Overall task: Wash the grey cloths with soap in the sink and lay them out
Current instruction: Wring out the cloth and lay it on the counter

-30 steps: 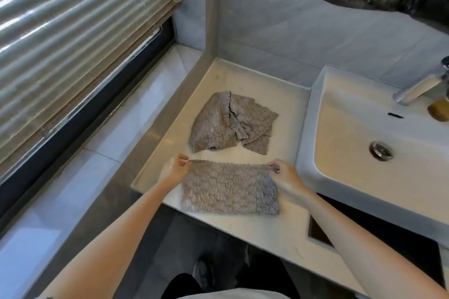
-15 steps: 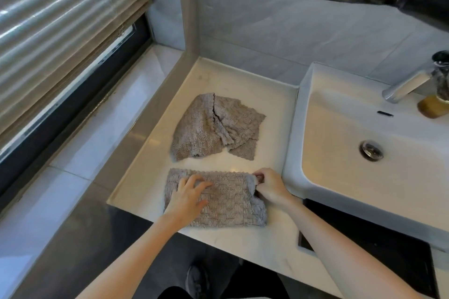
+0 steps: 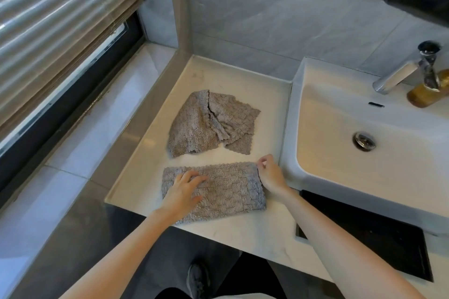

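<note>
One grey cloth [image 3: 226, 189] lies flat on the white bench [image 3: 243, 233], beside the sink [image 3: 340, 153]. The left hand [image 3: 182, 192] presses on it with flat fingers, its grip holding nothing. The right hand [image 3: 271, 175] seems to pinch the far right corner, though the fingertips are hard to see. The cloth looks soft, floppy and light, so corners are good places to hold. A second grey cloth [image 3: 206, 124] lies bunched behind. I can read no words anywhere.

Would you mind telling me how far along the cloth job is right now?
Done: the sink holds no cloth; the near cloth lies flat on the counter. In hand: left hand presses it, right hand pinches its corner. Left: the far cloth lies crumpled, unspread.
</note>
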Tool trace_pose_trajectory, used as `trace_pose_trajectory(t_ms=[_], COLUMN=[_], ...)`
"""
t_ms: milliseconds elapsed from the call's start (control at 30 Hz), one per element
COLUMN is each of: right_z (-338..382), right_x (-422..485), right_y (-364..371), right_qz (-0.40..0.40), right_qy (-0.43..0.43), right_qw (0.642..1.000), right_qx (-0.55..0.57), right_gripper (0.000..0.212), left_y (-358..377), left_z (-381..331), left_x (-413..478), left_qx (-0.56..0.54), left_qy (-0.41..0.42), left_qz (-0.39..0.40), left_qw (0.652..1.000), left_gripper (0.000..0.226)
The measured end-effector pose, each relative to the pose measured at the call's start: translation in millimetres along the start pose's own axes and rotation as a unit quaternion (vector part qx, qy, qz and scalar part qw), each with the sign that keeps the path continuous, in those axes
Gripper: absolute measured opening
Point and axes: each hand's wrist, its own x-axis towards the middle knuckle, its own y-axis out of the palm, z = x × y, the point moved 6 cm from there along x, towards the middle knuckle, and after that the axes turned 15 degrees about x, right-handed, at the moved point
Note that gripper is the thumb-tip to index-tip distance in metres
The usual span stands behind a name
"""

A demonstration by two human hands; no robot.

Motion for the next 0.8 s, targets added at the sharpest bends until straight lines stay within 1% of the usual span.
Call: trace_pose_trajectory(t_ms=[67, 100, 167, 233, 300, 367, 433, 533, 600, 667, 767, 800], right_z=[-7.1, -10.7, -20.3, -28.7, -28.3, -25.1, -24.9, -23.3, -19.2, -17.0, -21.2, -23.8], right_x=[-7.2, -11.3, -16.3, -17.4, -18.8, -22.9, -27.8, -34.5, -38.6, -45.8, -60.2, -65.0], right_y=[-1.5, -1.1, 0.3, 2.7, 2.2, 1.4, 5.6, 13.2, 13.2, 10.5, 7.1, 6.1], right_qz=[0.024, 0.043, 0.064, 0.045, 0.011, -0.008, -0.004, -0.002, -0.017, -0.033, -0.053, -0.056], right_qy=[0.050, 0.053, 0.033, 0.015, -0.012, -0.047, -0.082, -0.120, -0.141, -0.153, -0.132, -0.120], right_qw=[0.998, 0.997, 0.997, 0.999, 1.000, 0.998, 0.992, 0.974, 0.965, 0.963, 0.967, 0.969], right_qx=[0.036, 0.038, 0.011, -0.007, -0.010, -0.041, -0.098, -0.192, -0.220, -0.218, -0.212, -0.209], right_gripper=[0.035, 0.042, 0.056, 0.061, 0.056, 0.049, 0.045, 0.047, 0.050, 0.048, 0.035, 0.031], left_y=[-1.2, 0.2, 8.0, 19.9, 30.8, 36.2, 38.2, 35.3, 24.5, 7.4, -17.4, -20.7], left_z=[-0.2, -0.4, 1.0, 5.3, 12.0, 15.5, 17.5, 15.6, 14.1, 16.3, 19.2, 20.1], left_x=[-7.4, -11.0, -17.2, -24.0, -29.6, -33.2, -32.7, -31.8, -32.2, -29.2, -15.0, -8.1], left_qx=[0.022, 0.039, 0.076, 0.105, 0.122, 0.138, 0.154, 0.164, 0.145, 0.117, 0.105, 0.105], left_qy=[0.009, 0.015, 0.011, 0.003, 0.002, -0.001, -0.006, -0.005, -0.004, -0.020, -0.027, -0.025], left_qz=[-0.042, -0.056, -0.056, -0.043, -0.048, -0.033, -0.022, -0.021, -0.019, -0.025, -0.080, -0.080], left_qw=[0.999, 0.998, 0.995, 0.994, 0.991, 0.990, 0.988, 0.986, 0.989, 0.993, 0.991, 0.991], left_gripper=[0.054, 0.052, 0.055, 0.064, 0.069, 0.072, 0.073, 0.071, 0.066, 0.058, 0.043, 0.040])
